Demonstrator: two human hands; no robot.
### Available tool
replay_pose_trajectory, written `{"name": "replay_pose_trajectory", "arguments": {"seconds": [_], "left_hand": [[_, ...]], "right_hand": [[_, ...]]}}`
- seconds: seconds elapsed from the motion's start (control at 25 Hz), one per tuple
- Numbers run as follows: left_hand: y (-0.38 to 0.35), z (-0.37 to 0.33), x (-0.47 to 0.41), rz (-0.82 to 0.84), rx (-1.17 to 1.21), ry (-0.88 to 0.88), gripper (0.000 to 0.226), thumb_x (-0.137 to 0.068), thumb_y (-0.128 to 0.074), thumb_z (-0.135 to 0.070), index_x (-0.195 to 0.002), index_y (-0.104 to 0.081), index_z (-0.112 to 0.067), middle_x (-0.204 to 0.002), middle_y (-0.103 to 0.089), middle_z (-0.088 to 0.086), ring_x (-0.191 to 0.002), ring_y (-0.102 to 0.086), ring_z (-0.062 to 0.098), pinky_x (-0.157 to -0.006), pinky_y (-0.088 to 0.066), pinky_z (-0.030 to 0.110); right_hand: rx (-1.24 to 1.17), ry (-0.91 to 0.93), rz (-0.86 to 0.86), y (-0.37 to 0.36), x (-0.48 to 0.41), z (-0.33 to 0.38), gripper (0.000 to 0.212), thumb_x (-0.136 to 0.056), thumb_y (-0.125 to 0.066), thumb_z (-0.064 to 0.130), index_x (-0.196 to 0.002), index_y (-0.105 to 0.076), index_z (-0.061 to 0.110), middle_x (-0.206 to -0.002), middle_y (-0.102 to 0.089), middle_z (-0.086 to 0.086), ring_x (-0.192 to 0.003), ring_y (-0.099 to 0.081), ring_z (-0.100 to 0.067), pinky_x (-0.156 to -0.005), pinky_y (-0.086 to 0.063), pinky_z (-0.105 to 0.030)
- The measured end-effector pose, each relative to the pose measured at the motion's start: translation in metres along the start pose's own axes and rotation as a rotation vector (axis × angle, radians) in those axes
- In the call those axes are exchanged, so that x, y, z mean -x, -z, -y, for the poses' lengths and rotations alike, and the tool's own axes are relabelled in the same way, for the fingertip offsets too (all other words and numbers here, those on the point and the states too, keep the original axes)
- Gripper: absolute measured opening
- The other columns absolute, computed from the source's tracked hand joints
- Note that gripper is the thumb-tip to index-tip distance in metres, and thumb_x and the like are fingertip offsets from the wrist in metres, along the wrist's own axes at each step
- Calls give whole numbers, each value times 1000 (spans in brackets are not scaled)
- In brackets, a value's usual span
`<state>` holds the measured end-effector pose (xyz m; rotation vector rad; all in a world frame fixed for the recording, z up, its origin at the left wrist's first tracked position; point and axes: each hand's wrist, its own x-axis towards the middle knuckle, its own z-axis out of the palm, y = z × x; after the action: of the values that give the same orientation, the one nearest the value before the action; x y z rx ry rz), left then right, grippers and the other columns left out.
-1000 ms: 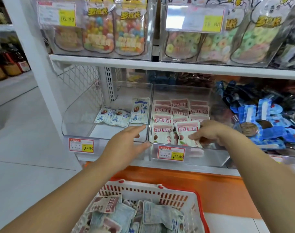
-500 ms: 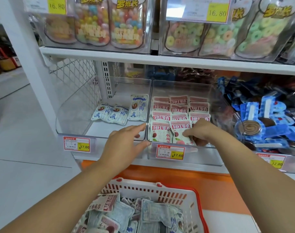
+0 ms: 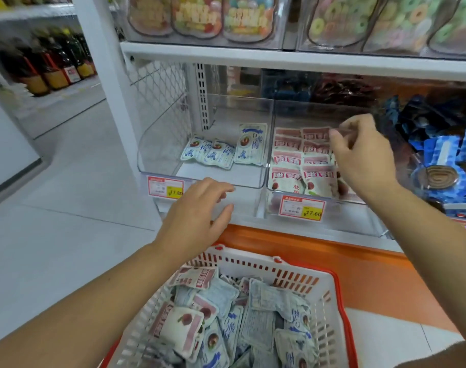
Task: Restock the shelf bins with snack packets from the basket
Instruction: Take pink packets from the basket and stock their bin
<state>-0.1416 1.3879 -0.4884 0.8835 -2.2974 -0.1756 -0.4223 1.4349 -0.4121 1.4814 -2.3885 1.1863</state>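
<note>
A white basket with a red rim (image 3: 330, 296) sits low in front of me, full of blue-and-white packets (image 3: 263, 304) and red-and-white packets (image 3: 181, 328). The left clear bin (image 3: 157, 144) holds three blue-and-white packets (image 3: 249, 144). In the right clear bin (image 3: 319, 110), red-and-white packets (image 3: 290, 155) stand in rows. My left hand (image 3: 197, 208) hovers open just in front of the left bin's front edge, holding nothing. My right hand (image 3: 359, 155) reaches over the right bin, thumb and fingers pinched on the top edge of a back-row red packet (image 3: 315, 134).
Price tags (image 3: 301, 208) hang on the bin fronts. Blue-wrapped snacks (image 3: 444, 155) fill the bin further right. Candy bags (image 3: 242, 19) sit on the shelf above. An orange plinth (image 3: 372, 274) runs under the shelf. Bottles (image 3: 54, 65) line an aisle at far left.
My right hand has moved from the front row of red packets to the back row. My left hand has dropped slightly from the bin divider to the left bin's front edge.
</note>
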Motion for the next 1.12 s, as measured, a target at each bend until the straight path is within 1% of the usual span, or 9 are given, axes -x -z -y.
{"name": "replay_pose_trajectory", "arguments": {"seconds": [0.08,0.2,0.4,0.48,0.6,0.72,0.88,1.0,1.12], "left_hand": [[-2,16,35,201,0,125,34,-92,-54,-29,-125,-55,-23,-113,-55,-8,-98,-54,5,-80,-49,24],[-24,51,102,587,-72,354,42,-94,-55,-26,-135,-49,-26,-133,-51,-5,-114,-55,11,-93,-45,25],[-80,78,160,762,-83,483,28,-96,-45,-19,-114,-67,-21,-124,-64,2,-105,-65,19,-87,-52,27],[-103,80,165,795,-134,408,34,-101,-35,-24,-111,-67,-19,-147,-45,6,-136,-42,26,-111,-37,33],[-119,87,159,781,-198,372,35,-101,-37,-30,-130,-56,-24,-163,-8,-2,-150,-4,21,-123,-7,41],[-120,94,153,695,-169,380,57,-96,-50,-27,-149,-31,-38,-157,-27,-11,-144,-27,14,-119,-18,37],[-100,69,127,274,231,681,29,-93,-59,-12,-102,-72,-36,-116,-68,-13,-95,-64,3,-83,-49,16],[-80,42,106,161,699,879,26,-86,-67,-2,-70,-59,-21,-83,-70,-11,-71,-62,8,-61,-49,23],[-65,22,86,147,971,931,35,-84,-69,1,-75,-38,-13,-100,-73,9,-86,-67,20,-68,-51,31]], "right_hand": [[-237,295,-18,-7,47,30,11,-99,-50,27,-106,-51,19,-71,-54,7,-64,-53,-11,-55,-36,-24],[-78,563,459,-53,120,40,19,-100,-44,33,-114,-53,24,-73,-61,8,-57,-52,-5,-53,-37,-21],[370,522,1180,-120,180,14,43,-101,-43,39,-143,-35,33,-134,-59,3,-111,-61,-18,-86,-46,-28],[396,447,1311,-119,181,5,48,-100,-45,38,-146,-32,29,-127,-62,-1,-101,-60,-18,-80,-43,-26],[491,381,1387,-118,175,-7,55,-100,-46,38,-149,-24,25,-113,-64,-5,-94,-61,-19,-86,-50,-35],[527,300,1400,-123,168,-20,59,-101,-45,37,-151,-19,21,-117,-62,-6,-106,-60,-23,-96,-49,-40],[355,170,1300,-129,163,-22,61,-99,-50,38,-151,-25,21,-123,-61,-3,-109,-58,-18,-98,-44,-32],[-66,-150,1227,-125,160,-7,64,-89,-66,41,-144,-36,27,-118,-59,2,-94,-57,-7,-77,-45,-21],[-518,-397,1081,-115,154,14,34,-86,-73,23,-118,-61,24,-105,-68,-2,-84,-65,-9,-63,-52,-16]]}}
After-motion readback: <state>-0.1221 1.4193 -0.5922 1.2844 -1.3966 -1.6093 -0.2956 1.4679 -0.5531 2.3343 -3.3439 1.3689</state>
